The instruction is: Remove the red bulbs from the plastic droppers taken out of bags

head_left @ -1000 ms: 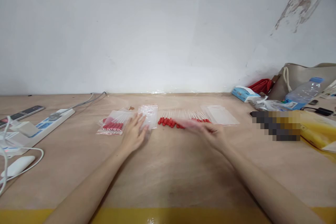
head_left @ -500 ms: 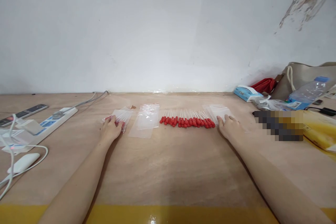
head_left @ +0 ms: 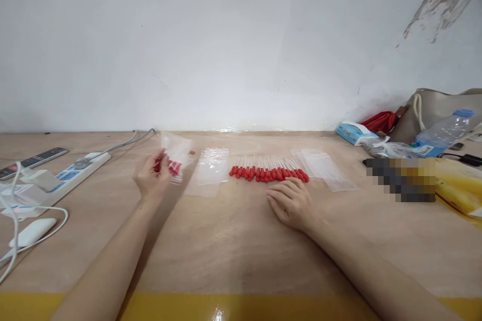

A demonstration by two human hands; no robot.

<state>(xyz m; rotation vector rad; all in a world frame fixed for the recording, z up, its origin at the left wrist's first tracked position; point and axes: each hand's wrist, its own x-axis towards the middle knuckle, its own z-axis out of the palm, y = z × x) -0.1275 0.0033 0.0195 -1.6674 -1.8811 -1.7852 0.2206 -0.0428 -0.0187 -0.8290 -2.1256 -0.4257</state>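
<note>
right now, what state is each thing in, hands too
left hand, closed on the filled bags
filled bags, held, red ends showing through
right hand, palm down, fingers loosely bent, nothing seen in it
sticks, loose in a row, red ends toward the person
middle bags, flat, overlapping, no sticks seen inside
right bags, flat, fanned, no sticks seen inside
power strip, plugged into
bottle, capped

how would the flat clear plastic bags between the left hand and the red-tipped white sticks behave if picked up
The flat clear plastic bags would probably be floppy and light, since they look sheet-thin. They overlap, so lifting one might drag or slide another. Their glossy highlights suggest a somewhat slippery surface.
</note>
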